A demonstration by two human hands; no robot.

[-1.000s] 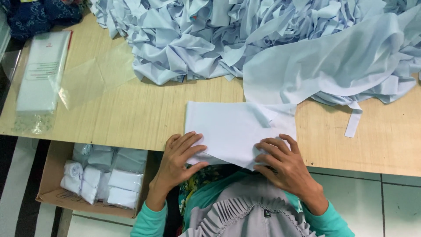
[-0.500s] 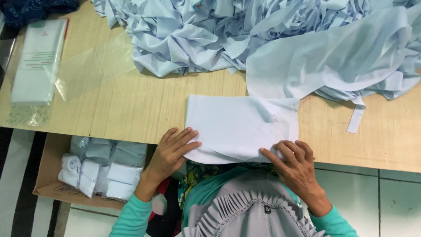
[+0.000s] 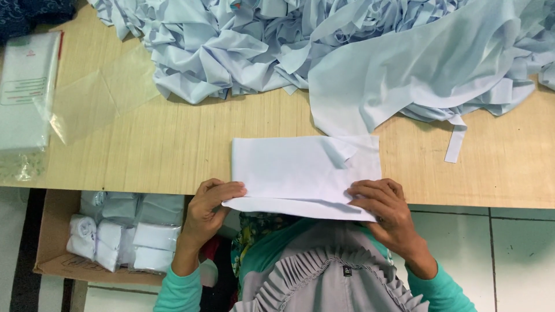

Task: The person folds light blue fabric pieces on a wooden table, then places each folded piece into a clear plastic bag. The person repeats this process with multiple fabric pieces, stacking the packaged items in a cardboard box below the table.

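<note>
A pale blue-white cloth (image 3: 295, 167), folded into a flat rectangle, lies at the near edge of the wooden table (image 3: 173, 144). My left hand (image 3: 209, 207) pinches its near left corner, fingers curled over the hem. My right hand (image 3: 384, 209) grips the near right corner the same way. The near hem hangs just past the table edge, above my lap. One thin layer at the top right of the cloth is folded back.
A big heap of crumpled pale blue cloth (image 3: 324, 52) covers the far side of the table. Clear plastic bags (image 3: 87, 98) and a packed bag (image 3: 23, 92) lie at the left. A cardboard box (image 3: 55, 260) of rolled white cloths stands on the floor below left.
Both hands slid from lying flat on the cloth to its near corners and closed on the hem. The near edge has come off the table edge.
</note>
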